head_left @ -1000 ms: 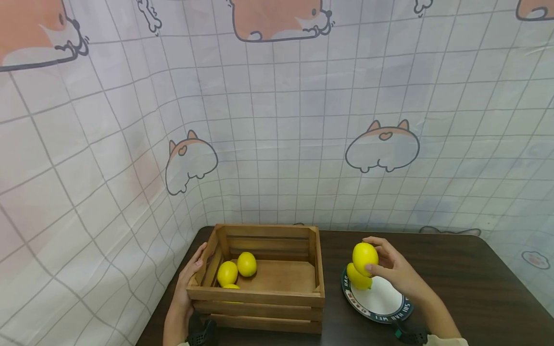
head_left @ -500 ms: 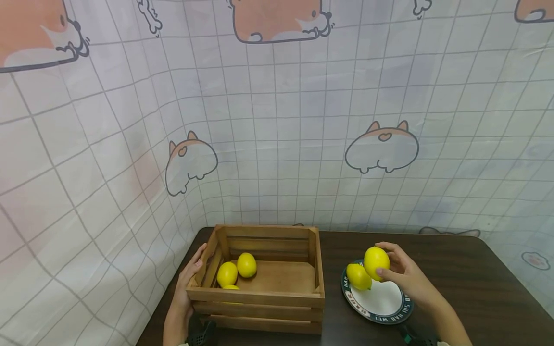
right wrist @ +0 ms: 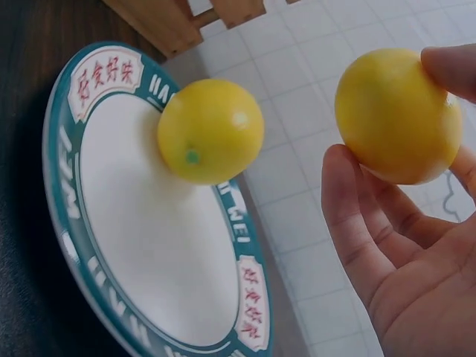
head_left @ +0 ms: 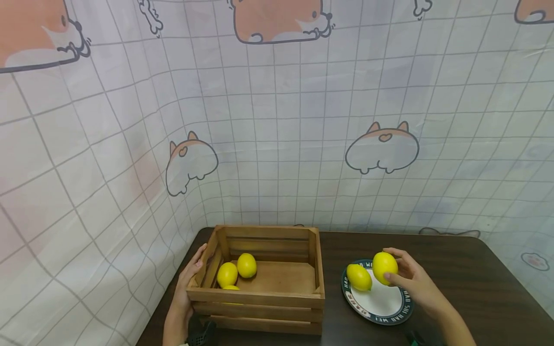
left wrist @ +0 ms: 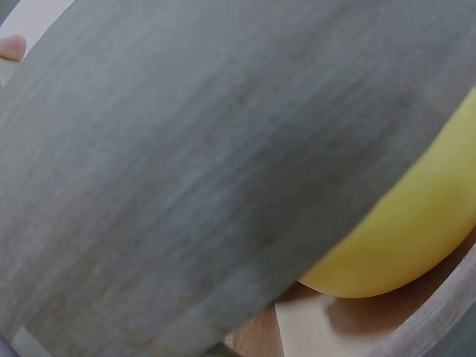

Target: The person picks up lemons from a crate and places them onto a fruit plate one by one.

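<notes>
By the left hand (head_left: 184, 280), its finger curl unclear, the crate (head_left: 257, 298) left of the plate (head_left: 382, 303) is touched. The plate's resting lemon (head_left: 358, 277) is cleared, the pinched lemon (head_left: 384, 267) in the right hand (head_left: 413, 282) having been shifted rightward above the plate, seemingly kept separate.

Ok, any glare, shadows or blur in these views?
Head: evenly lit, no strong glare; right wrist: small glint on the plate lemon; left wrist: crate wall looks soft and grey across most of the frame, shadow beneath the crate lemon.
</notes>
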A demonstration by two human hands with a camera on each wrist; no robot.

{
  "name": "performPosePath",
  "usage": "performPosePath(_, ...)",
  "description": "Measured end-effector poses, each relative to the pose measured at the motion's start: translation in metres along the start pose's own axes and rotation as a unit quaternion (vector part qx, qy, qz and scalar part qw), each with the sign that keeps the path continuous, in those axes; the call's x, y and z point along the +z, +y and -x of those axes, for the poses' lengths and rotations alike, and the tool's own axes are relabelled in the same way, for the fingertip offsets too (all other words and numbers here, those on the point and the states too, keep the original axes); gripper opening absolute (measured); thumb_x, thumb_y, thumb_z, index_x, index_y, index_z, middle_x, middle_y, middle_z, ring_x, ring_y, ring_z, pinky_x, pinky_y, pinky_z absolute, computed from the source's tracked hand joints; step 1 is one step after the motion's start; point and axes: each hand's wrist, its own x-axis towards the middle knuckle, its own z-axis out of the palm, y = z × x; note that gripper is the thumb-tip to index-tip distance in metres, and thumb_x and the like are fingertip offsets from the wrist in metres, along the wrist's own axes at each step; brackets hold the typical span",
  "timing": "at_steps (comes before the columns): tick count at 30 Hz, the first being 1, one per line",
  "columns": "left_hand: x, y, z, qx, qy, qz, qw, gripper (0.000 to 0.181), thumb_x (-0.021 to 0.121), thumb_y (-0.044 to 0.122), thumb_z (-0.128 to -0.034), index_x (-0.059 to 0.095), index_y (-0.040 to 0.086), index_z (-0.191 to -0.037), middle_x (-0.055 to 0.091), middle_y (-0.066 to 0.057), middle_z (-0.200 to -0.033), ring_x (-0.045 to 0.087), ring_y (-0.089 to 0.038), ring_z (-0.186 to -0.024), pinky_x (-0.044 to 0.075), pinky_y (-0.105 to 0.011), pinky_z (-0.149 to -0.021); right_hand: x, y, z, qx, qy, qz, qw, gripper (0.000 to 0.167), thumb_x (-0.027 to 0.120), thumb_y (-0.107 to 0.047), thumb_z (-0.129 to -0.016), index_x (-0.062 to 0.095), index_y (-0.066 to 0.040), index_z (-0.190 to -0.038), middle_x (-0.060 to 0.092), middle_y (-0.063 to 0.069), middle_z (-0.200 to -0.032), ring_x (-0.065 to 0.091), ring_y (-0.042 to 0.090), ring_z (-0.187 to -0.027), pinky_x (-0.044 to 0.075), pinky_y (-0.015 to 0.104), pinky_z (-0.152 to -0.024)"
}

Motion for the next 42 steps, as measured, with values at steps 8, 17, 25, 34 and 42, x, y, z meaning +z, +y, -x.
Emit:
performPosePath(8, 0.000, 0.000, 0.000, 0.003, 0.003, 0.002, 1.0000, 0.058, 0.041, 0.037, -0.1078, 0.029, 0.023, -0.163, 0.017, -0.007, -0.172, 0.008, -0.037, -0.158, 0.005, -0.076, -0.119, -0.001, 0.013, 0.001, 0.011, 0.013, 0.006, 0.9998, 0.057, 0.062, -0.013, -0.101, 0.037, -0.010, -0.153, 0.061, 0.001, -0.120, 0.066, 0.012, -0.101, 0.060, 0.036, -0.083)
performPosePath(17, 0.000, 0.001, -0.001, 0.001, 0.002, 0.002, 1.0000, 0.059, 0.041, 0.037, -0.1078, 0.028, 0.022, -0.163, 0.015, -0.006, -0.173, 0.006, -0.036, -0.159, 0.004, -0.077, -0.118, 0.000, 0.023, -0.002, 0.050, 0.032, 0.016, 0.9981, 0.063, 0.066, -0.018, -0.100, 0.035, -0.008, -0.154, 0.057, 0.021, -0.127, 0.063, 0.013, -0.100, 0.060, 0.034, -0.083)
performPosePath(25, 0.000, 0.000, -0.001, 0.005, 0.000, -0.003, 1.0000, 0.057, 0.040, 0.037, -0.1079, 0.029, 0.025, -0.163, 0.015, -0.006, -0.173, 0.004, -0.038, -0.159, 0.005, -0.078, -0.118, 0.002, 0.030, -0.006, 0.073, 0.035, 0.014, 0.9966, 0.067, 0.068, -0.017, -0.099, 0.034, -0.009, -0.156, 0.053, 0.028, -0.133, 0.064, 0.019, -0.099, 0.061, 0.035, -0.084)
performPosePath(34, 0.000, 0.000, -0.002, 0.009, 0.000, -0.001, 1.0000, 0.059, 0.040, 0.037, -0.1076, 0.029, 0.022, -0.163, 0.015, -0.006, -0.173, 0.006, -0.038, -0.158, 0.006, -0.078, -0.117, 0.003, 0.036, -0.010, 0.101, 0.026, 0.040, 0.9937, 0.071, 0.070, -0.019, -0.098, 0.033, -0.012, -0.158, 0.051, 0.029, -0.138, 0.064, 0.028, -0.104, 0.059, 0.040, -0.085)
performPosePath(42, 0.001, 0.000, -0.001, 0.008, -0.003, 0.007, 0.9999, 0.059, 0.040, 0.036, -0.1077, 0.028, 0.021, -0.163, 0.014, -0.008, -0.173, 0.009, -0.038, -0.157, 0.008, -0.075, -0.120, 0.004, 0.044, -0.014, 0.119, 0.033, 0.084, 0.9888, 0.071, 0.071, -0.021, -0.097, 0.036, -0.013, -0.157, 0.050, 0.030, -0.138, 0.064, 0.035, -0.111, 0.060, 0.042, -0.084)
